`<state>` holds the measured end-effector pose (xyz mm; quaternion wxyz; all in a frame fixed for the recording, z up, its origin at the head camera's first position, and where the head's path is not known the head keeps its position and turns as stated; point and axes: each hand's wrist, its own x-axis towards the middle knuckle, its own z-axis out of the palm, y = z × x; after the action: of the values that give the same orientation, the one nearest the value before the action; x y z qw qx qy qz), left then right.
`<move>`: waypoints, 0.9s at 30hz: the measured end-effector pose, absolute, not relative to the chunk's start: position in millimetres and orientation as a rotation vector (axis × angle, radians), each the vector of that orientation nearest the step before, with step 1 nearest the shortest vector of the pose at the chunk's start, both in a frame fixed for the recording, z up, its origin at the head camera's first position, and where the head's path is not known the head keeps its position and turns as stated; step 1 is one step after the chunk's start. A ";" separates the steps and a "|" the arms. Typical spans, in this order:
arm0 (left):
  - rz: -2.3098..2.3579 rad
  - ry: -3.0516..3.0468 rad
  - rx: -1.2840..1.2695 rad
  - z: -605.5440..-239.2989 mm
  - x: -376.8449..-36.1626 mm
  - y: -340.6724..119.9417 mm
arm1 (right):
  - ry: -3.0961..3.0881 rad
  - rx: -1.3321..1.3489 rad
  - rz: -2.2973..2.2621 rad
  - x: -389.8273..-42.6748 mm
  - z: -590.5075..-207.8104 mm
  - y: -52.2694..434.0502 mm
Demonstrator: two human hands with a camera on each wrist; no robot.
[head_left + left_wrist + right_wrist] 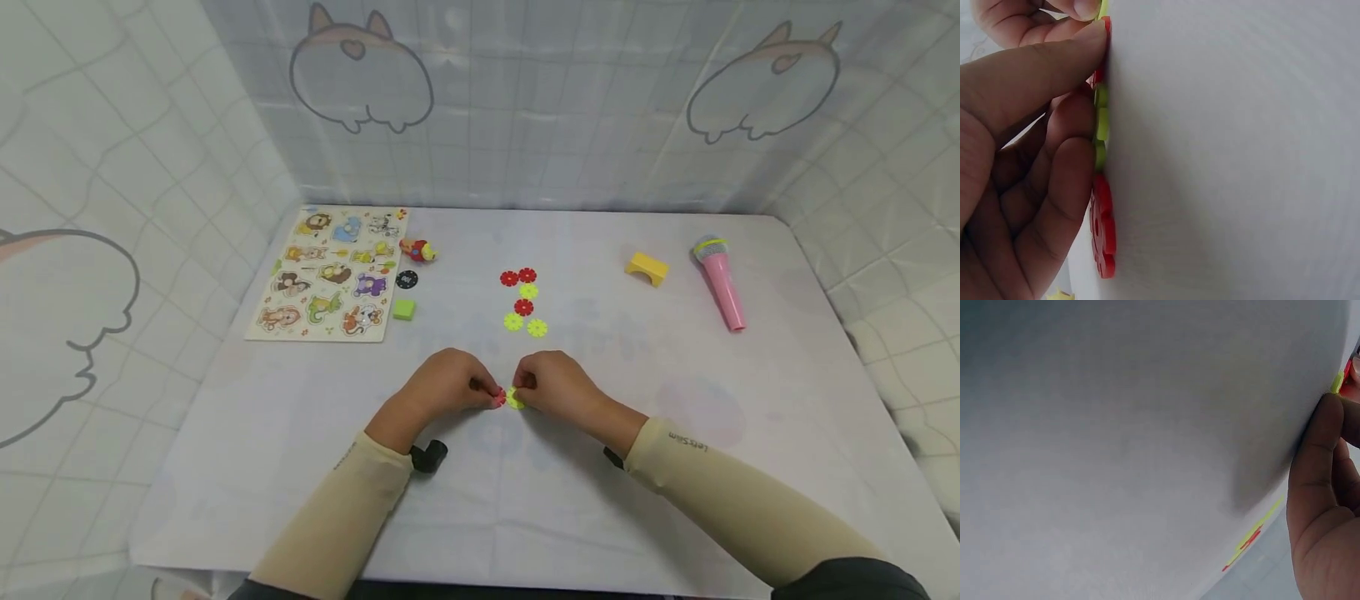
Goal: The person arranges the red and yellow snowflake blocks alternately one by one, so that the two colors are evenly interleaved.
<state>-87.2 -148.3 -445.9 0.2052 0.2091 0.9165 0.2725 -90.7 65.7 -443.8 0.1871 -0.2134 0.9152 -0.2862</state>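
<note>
We note a staged recording booth: white table (300,467) enclosed by a cartoon-print tiled curtain (525,108), with toys such as an animal puzzle board (330,275) and pink microphone (722,282).

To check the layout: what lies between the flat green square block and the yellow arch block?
The head view shows red and yellow flower discs between green square block and yellow arch block.

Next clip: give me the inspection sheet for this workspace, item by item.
Surface: white table, covered with a cloth.
Job's things: red disc in the left hand; yellow-green disc in the right hand, the two held edge to edge.
Clutter: six loose discs, animal puzzle board, green block, black disc, red toy, yellow block, pink microphone.
Fingers: both hands pinching.
Cables: nothing seen.
Surroundings: cartoon-print curtain.
</note>
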 end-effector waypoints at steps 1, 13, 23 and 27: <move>0.756 2.562 0.586 -444.9 -87.4 -149.1 | 2.574 -0.602 -0.806 -91.8 -443.6 64.7; 0.779 2.555 0.557 -438.7 -84.5 -155.0 | 2.547 -0.451 -0.987 -150.8 -426.1 75.3; 0.758 2.570 0.652 -447.7 -86.6 -124.0 | 2.772 -0.452 -0.703 -228.3 -428.3 58.2; 0.772 2.555 0.646 -449.4 -85.9 -113.9 | 2.782 -0.494 -0.534 -240.2 -433.7 46.5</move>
<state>-85.9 -113.9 -449.4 0.1965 0.2307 0.9122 0.2757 -240.2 46.5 -433.7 0.1327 -0.1703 0.9589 -0.1842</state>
